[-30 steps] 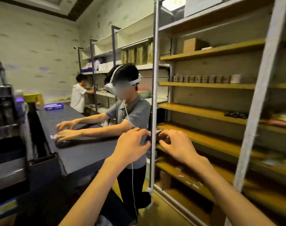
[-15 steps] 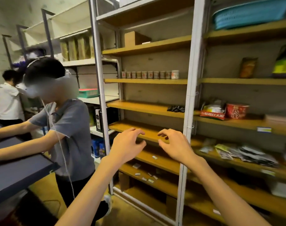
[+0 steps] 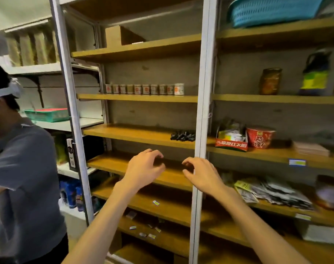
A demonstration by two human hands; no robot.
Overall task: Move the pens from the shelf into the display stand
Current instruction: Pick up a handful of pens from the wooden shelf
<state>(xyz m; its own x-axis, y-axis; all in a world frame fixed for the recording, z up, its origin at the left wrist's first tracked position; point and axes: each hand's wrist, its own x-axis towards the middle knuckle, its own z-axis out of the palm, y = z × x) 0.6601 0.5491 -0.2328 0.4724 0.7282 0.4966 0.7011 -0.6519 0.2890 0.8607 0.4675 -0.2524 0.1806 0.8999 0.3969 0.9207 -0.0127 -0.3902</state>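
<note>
1. In front of the white upright post [image 3: 201, 103] of the wooden shelving, both bare hands are held up, apart from each other and touching nothing.
2. The left hand [image 3: 143, 168] is seen left of the post, fingers curled and loosely spread, nothing gripped.
3. The right hand [image 3: 202, 173] is seen level with the post, fingers likewise curled and empty.
4. The dark pens [image 3: 183, 135] are found in a small heap on the shelf [image 3: 128, 133] just left of the post, above both hands.
5. Right of the post, a red box [image 3: 231, 144] printed "草原红太阳" and a red cup [image 3: 260, 137] with white characters are set side by side.
6. Left of the post, higher up, a row of small labelled jars [image 3: 145, 89] is lined; their print cannot be read.
</note>
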